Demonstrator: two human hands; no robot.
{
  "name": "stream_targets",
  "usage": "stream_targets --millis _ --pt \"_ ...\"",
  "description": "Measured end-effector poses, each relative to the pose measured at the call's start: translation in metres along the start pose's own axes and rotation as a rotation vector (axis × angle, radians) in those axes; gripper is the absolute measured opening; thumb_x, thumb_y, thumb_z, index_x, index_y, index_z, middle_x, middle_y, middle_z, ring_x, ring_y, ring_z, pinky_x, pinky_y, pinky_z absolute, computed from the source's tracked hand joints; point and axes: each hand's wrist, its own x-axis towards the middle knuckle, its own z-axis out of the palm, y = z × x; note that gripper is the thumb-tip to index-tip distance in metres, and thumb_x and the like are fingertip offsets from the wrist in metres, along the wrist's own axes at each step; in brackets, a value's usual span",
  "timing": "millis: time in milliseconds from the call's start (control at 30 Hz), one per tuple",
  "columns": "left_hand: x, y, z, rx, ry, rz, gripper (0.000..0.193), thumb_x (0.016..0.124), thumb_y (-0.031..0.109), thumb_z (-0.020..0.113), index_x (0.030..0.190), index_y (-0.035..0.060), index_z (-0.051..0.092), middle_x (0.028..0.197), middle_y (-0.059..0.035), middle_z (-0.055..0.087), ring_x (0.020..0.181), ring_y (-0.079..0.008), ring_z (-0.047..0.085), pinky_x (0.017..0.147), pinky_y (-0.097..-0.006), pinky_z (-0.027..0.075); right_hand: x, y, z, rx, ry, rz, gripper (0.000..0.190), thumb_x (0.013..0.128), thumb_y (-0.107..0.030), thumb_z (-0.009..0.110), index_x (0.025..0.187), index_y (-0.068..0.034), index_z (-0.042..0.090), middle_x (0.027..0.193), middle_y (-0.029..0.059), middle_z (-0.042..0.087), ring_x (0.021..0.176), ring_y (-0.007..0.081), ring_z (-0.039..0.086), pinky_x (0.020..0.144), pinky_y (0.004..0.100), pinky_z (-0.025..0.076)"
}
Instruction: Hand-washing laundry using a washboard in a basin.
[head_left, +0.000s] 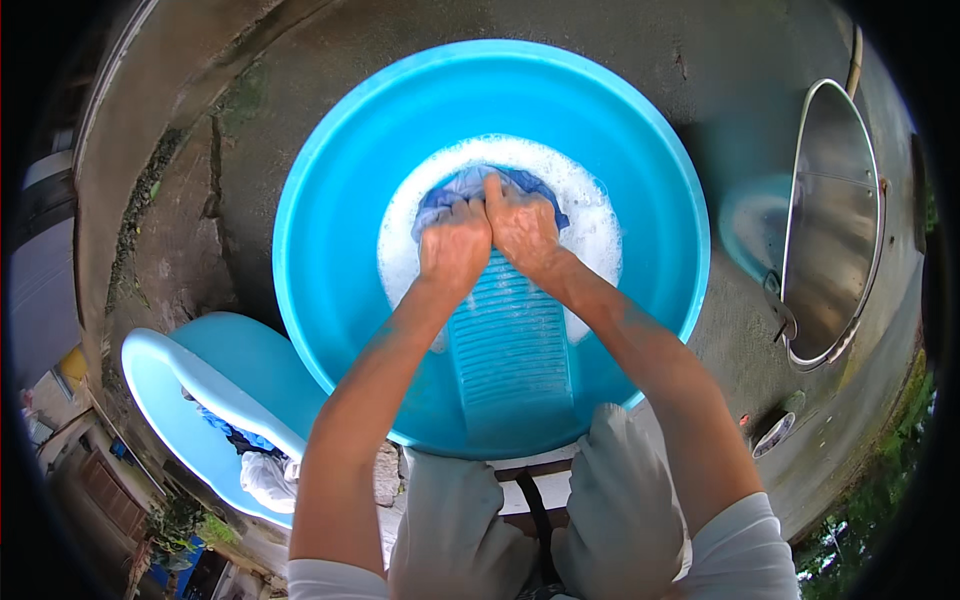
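Note:
Both hands are together near the middle of a large round turquoise plastic basin (322, 150). My left hand (457, 241) is closed on a bunched blue and pale cloth (471, 180), which lies among white suds (592, 217). Against it, my right hand (525, 225) grips the same cloth, one finger stretched forward. Below the hands, a ridged turquoise washboard (514, 330) slopes towards me, wet and streaked with foam. The cloth's lower part is hidden by the hands and suds.
A smaller light-blue plastic basin (142, 360) at the lower left holds white, blue and dark cloths (266, 480). On the concrete ground (600, 30) at the right stands a large metal container (832, 225), with a small patterned bowl (774, 435) below it.

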Motion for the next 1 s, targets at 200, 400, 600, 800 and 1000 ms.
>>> stream_targets --millis 200,400,600,800,1000 --pt "-0.071 0.017 -0.004 -0.155 0.045 0.132 0.006 0.075 0.008 0.058 0.073 0.0093 0.052 0.071 -0.0081 0.058 0.062 -0.0219 0.06 0.051 -0.0366 0.048 -0.076 -0.012 -0.026 0.168 -0.078 -0.161 0.013 0.077 -0.01 0.056 0.089 -0.006 0.052 0.06 0.0069 0.058 0.051 0.0201 0.059 0.05 0.0333 0.044" --pt "-0.036 0.011 -0.003 -0.161 0.061 0.169 0.006 0.071 0.007 0.058 0.07 0.0107 0.053 0.059 -0.0073 0.055 0.049 -0.0209 0.057 0.048 -0.0335 0.049 -0.035 0.005 -0.016 0.158 0.014 -0.163 0.009 0.079 -0.013 0.057 0.084 -0.008 0.051 0.057 0.0077 0.056 0.049 0.0237 0.058 0.047 0.0373 0.045" --pt "-0.043 0.01 0.01 -0.204 0.168 0.065 0.008 0.078 0.01 0.057 0.071 0.0105 0.053 0.06 -0.0074 0.053 0.053 -0.0223 0.057 0.051 -0.0396 0.046 -0.045 -0.005 -0.006 0.116 -0.036 -0.057 0.007 0.077 -0.012 0.057 0.076 -0.007 0.053 0.061 0.0099 0.06 0.054 0.0239 0.06 0.053 0.0369 0.045" --pt "-0.076 0.017 -0.011 -0.153 0.01 0.309 0.009 0.077 0.01 0.056 0.07 0.0115 0.051 0.058 -0.0063 0.054 0.054 -0.019 0.058 0.049 -0.0369 0.045 -0.069 -0.004 -0.04 0.155 0.007 -0.258 0.008 0.075 -0.011 0.057 0.081 -0.008 0.054 0.061 0.0055 0.056 0.055 0.0211 0.059 0.052 0.0352 0.045" --pt "-0.002 0.008 0.016 -0.183 0.181 -0.143 0.003 0.078 0.009 0.056 0.076 0.0095 0.053 0.058 -0.0062 0.057 0.055 -0.0225 0.059 0.049 -0.04 0.044 -0.011 0.002 0.006 0.055 0.064 0.079 0.007 0.077 -0.013 0.058 0.075 -0.009 0.054 0.064 0.0093 0.06 0.058 0.0238 0.061 0.051 0.0376 0.043"
